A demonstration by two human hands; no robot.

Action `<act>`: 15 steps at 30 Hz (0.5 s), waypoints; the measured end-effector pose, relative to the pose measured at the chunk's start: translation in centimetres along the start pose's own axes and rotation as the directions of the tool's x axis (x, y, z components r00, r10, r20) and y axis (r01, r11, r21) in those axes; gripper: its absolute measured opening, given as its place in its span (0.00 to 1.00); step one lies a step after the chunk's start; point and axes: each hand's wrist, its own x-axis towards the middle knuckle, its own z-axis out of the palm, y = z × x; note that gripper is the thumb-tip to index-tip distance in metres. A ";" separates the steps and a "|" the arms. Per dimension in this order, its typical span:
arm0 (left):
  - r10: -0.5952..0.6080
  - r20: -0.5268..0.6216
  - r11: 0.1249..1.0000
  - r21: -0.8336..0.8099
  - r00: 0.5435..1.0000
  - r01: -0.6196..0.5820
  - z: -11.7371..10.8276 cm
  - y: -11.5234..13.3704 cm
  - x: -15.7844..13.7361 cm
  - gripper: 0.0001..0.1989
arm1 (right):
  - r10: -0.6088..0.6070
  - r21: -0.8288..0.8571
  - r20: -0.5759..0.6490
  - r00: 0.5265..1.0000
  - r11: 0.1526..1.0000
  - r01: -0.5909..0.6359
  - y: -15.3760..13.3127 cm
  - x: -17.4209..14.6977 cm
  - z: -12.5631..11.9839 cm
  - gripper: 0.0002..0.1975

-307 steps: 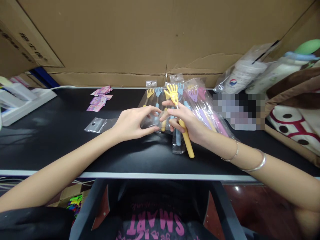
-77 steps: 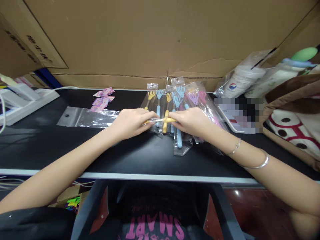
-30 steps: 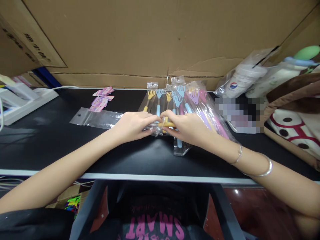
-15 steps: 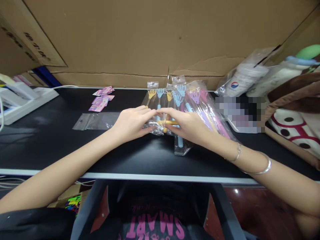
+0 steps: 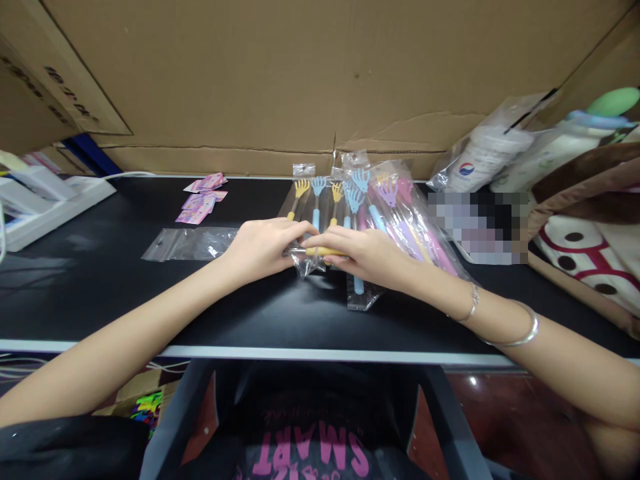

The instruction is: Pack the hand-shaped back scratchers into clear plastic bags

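Observation:
A back scratcher with a yellow handle (image 5: 323, 251) and a metal shaft lies sideways between my hands; its head end is hidden. My right hand (image 5: 373, 257) is closed around the yellow handle. My left hand (image 5: 263, 247) is closed over the clear plastic bag (image 5: 193, 244), by the scratcher's metal shaft. The bag's flap end lies flat to the left, and crinkled film shows below the fingers. Just behind my hands, several bagged back scratchers (image 5: 361, 180) in yellow, blue, purple and pink lie side by side, heads pointing away, partly covered by my right hand.
Small pink cards (image 5: 200, 200) lie at the back left, near a white power strip (image 5: 65, 203). On the right are a bagged cup (image 5: 493, 157), a bottle (image 5: 575, 143) and a brown-and-white cloth bag (image 5: 585, 247). A cardboard wall (image 5: 250, 80) closes the back.
My hands have drawn slightly closer together, with the fingers overlapping. The yellow handle has shifted a little to the left and lower. The bagged scratchers behind stay in place.

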 end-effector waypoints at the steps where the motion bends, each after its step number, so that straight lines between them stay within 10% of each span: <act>1: 0.004 0.003 1.000 -0.005 1.000 -0.004 0.0 0.0 0.0 0.13 | -0.014 -0.002 0.010 1.000 1.000 0.014 0.0 0.0 0.0 0.17; 15: -0.013 0.006 1.000 0.011 1.000 0.013 -0.5 -0.1 0.2 0.11 | -0.009 0.130 -0.049 0.999 0.991 0.015 0.3 0.1 -0.7 0.13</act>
